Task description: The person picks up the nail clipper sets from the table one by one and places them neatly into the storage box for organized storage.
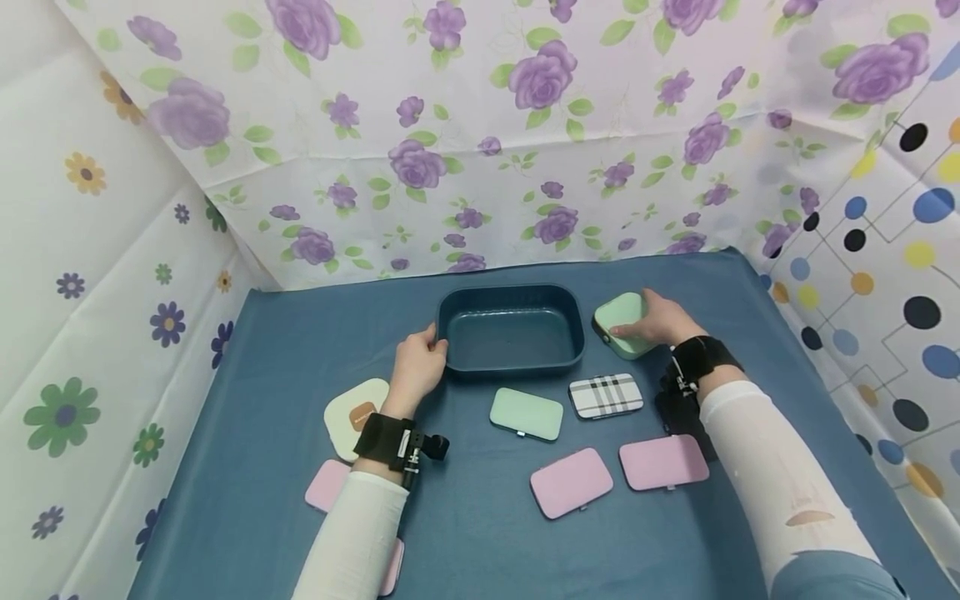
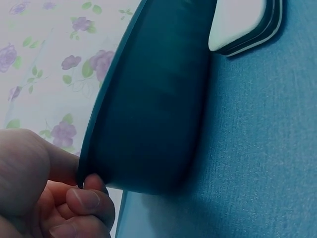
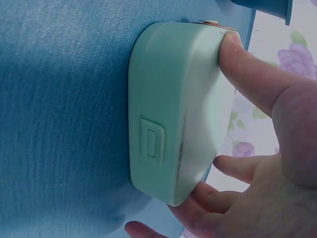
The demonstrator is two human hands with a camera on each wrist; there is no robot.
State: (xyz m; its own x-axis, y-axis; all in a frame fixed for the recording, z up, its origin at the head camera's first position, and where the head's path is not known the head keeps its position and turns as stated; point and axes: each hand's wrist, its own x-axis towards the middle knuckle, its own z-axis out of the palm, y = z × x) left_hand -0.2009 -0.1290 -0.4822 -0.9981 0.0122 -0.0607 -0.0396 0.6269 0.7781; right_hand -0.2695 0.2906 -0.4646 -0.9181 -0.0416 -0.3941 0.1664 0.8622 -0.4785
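Backed by a white rose-printed sheet (image 1: 360, 237) and covered with a plain blue cloth (image 1: 315, 333). Note toward the rear a dark-blue rectangular tray (image 1: 513, 370) with rounded corners, inner floor exposed. Find in front of it a pale-green rectangular case (image 1: 527, 414), a black-and-white plaid case (image 1: 606, 396) and two pink rounded-rectangular cases (image 1: 572, 483), all closed, contents hidden. See beside the left forearm a cream rounded box (image 1: 341, 421) with a brown label, likewise closed. Observe the left hand (image 1: 417, 367) pinching the tray's left rim between thumb and fingers. Locate a closed mint-green rounded box (image 1: 622, 312) under the right hand (image 1: 665, 321), just right of the tray, gripped with thumb and fingers at opposite edges; cannot tell whether raised off the cloth.
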